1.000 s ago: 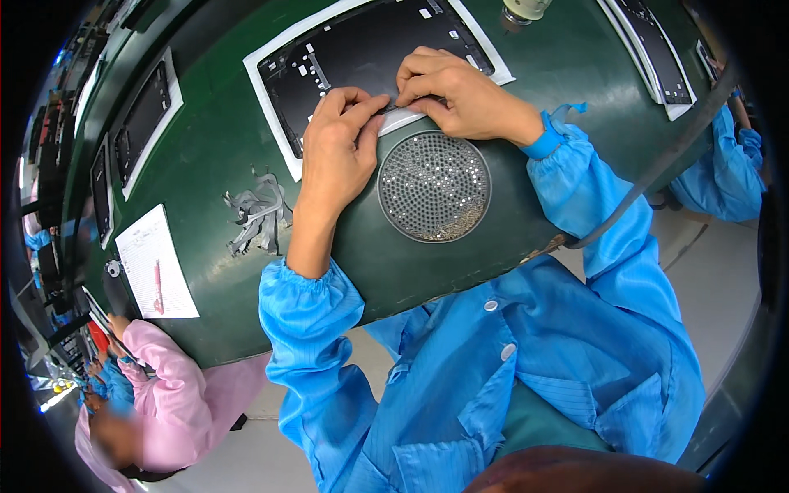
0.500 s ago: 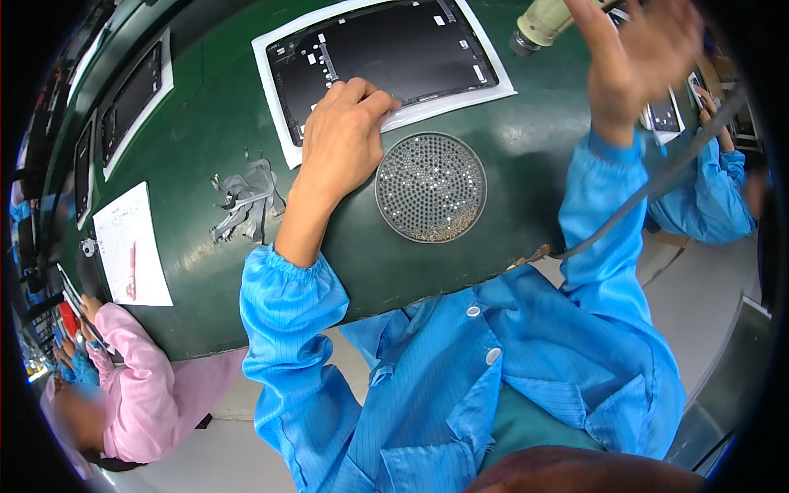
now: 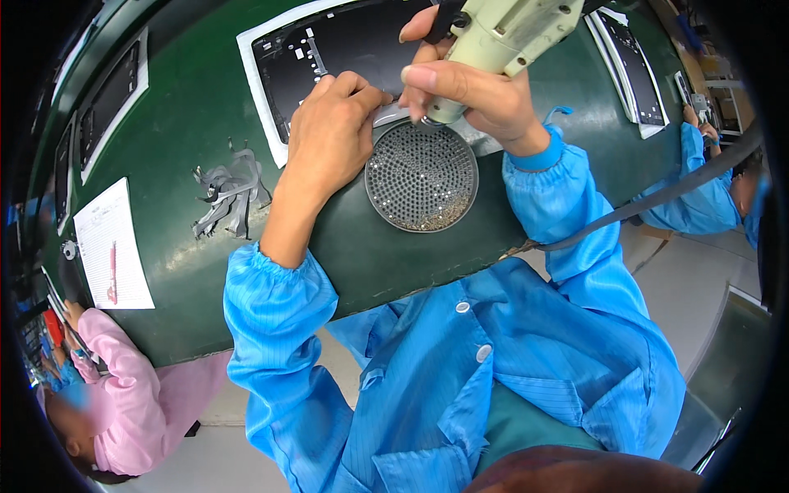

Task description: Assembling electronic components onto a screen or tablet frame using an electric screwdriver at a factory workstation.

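Now your right hand (image 3: 497, 99) is closed around a pale green electric screwdriver (image 3: 514, 37), with the thumb lying along its side toward you. The tool is tilted, and its nose points down and to your left, at the far rim of the round perforated tray (image 3: 388, 195). I cannot tell if the tip is touching something there.

Your left hand (image 3: 333, 127) rests at the near edge of the black panel (image 3: 362, 49), its fingers bent and the back of the hand upward. Whether these fingers pinch a small piece, I cannot tell, because the hand itself hides it. The panel lies flat on a white sheet (image 3: 253, 78), beyond the tray, and the screwdriver covers its right part from view.

In the tray, many small screws (image 3: 448, 212) are gathered at the near right side. To the left of your left forearm, grey flat strips (image 3: 237, 191) lie in a tangled heap on the green table (image 3: 197, 287). Farther left is a written paper (image 3: 131, 275) with a pink pen (image 3: 113, 271) upon it.
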Demonstrator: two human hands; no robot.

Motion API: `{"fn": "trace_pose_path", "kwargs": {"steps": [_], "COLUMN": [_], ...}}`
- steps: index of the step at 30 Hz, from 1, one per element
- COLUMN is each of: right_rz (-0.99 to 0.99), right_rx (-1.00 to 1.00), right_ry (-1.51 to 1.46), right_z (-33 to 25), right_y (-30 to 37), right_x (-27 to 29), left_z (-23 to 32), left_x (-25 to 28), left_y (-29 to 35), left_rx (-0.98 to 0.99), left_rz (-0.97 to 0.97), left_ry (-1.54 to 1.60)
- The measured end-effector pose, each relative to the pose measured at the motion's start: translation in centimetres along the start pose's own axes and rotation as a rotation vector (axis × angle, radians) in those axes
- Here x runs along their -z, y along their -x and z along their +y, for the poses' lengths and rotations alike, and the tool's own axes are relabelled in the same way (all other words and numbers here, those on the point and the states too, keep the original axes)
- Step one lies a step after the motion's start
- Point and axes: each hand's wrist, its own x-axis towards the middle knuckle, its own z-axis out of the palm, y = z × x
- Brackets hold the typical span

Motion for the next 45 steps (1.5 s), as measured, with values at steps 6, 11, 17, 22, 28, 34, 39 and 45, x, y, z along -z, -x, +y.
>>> {"fn": "trace_pose_path", "kwargs": {"steps": [6,11,17,22,28,34,39,45], "right_rz": [0.369,0.447,0.056,0.387,0.352,0.328,0.533,0.517], "right_rx": [-0.525,-0.676,-0.109,-0.578,-0.586,-0.368,-0.471,-0.531], "right_ry": [-0.071,-0.161,0.344,0.006,0.037,0.023,-0.188,-0.155], "right_z": [-3.1,-4.7,-4.0,-5.7,-5.9,0.5,2.5,3.5], "right_y": [-0.2,-0.2,-0.2,0.2,0.2,-2.1,-3.1,-2.6], "right_x": [-2.1,-2.5,-0.9,-2.0,-2.3,-3.5,-4.6,-4.1], "left_z": [0.6,1.1,2.0,2.4,2.7,-4.0,-4.2,-4.1], "left_x": [0.2,0.4,0.4,0.6,0.7,0.6,0.3,0.5], "left_y": [0.2,0.3,0.2,0.0,0.5,1.6,2.1,1.6], "left_rx": [0.008,-0.003,-0.031,-0.047,-0.034,-0.013,0.015,0.016], "left_rz": [0.003,0.006,0.019,0.006,-0.006,0.002,0.002,-0.002], "left_ry": [0.021,0.045,0.058,0.053,0.063,0.02,0.041,0.021]}}
